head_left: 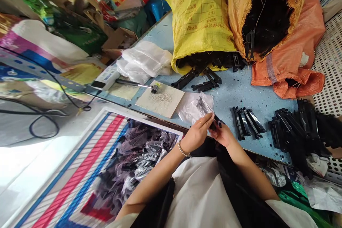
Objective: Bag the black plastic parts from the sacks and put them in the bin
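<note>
At the table's front edge my left hand (200,132), with a beaded bracelet on the wrist, is closed on a clear plastic bag (204,104). Right beside it, my right hand (223,135) has its fingers closed round a black plastic part (217,120), mostly hidden by both hands. One end of the part seems to be inside the bag, though the fingers cover where they meet. More clear bags (188,106) lie flat just beyond my left hand. To the right, several long black parts (247,122) rest side by side on the blue table (224,96).
A yellow sack (200,17) and an orange sack (237,14) spill black parts at the back. A hammer (153,88) lies on a board (165,103), near folded white bags (146,58). Below left, a striped container (80,164) holds bagged black parts. More parts (291,128) are heaped right.
</note>
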`<state>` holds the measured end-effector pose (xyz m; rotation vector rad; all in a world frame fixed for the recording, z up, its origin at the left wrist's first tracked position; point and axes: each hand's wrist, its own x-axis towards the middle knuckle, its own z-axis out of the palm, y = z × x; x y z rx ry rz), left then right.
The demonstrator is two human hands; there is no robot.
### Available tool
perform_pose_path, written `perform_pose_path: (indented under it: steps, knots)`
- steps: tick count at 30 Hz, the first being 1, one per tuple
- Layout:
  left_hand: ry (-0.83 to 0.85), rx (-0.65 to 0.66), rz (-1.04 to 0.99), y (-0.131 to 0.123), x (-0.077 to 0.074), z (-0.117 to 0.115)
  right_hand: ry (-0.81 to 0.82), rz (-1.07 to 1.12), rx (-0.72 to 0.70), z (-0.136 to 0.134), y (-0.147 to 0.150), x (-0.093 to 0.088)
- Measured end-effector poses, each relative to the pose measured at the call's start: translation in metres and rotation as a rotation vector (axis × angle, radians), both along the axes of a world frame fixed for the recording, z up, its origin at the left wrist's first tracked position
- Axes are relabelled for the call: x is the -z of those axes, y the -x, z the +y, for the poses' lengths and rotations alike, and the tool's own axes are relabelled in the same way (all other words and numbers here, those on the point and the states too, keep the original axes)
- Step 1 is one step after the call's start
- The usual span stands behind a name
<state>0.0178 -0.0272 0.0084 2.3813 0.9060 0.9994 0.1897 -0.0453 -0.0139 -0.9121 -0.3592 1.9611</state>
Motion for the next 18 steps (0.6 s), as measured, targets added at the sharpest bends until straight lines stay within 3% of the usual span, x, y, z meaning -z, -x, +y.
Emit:
perform_pose_path:
  steps: [2,4,8,10,14,16,18]
  knots:
    - [0.006,0.034,-0.044,0.004,-0.012,-0.006,-0.106,-0.116,0.023,-0.007,0.002,-0.010]
    - [-0.003,0.000,-0.075,0.013,-0.018,-0.007,-0.143,-0.076,0.000,-0.015,0.001,-0.022]
    - [-0.093,-0.108,-0.083,0.022,-0.019,-0.010,-0.148,0.015,-0.012,-0.023,0.001,-0.035]
    - [-0.134,-0.042,-0.056,0.017,-0.018,-0.016,-0.214,-0.195,0.010,-0.024,0.006,-0.035]
    - [-0.103,0.138,0.025,0.004,-0.031,-0.031,-0.443,-0.911,0.058,-0.030,0.017,-0.039]
    - [-0.075,0.140,0.018,0.011,-0.047,-0.038,-0.583,-1.062,-0.046,-0.036,0.018,-0.049]
    - [0.012,0.097,0.020,0.037,-0.066,-0.044,-0.713,-1.003,-0.294,-0.041,0.010,-0.062]
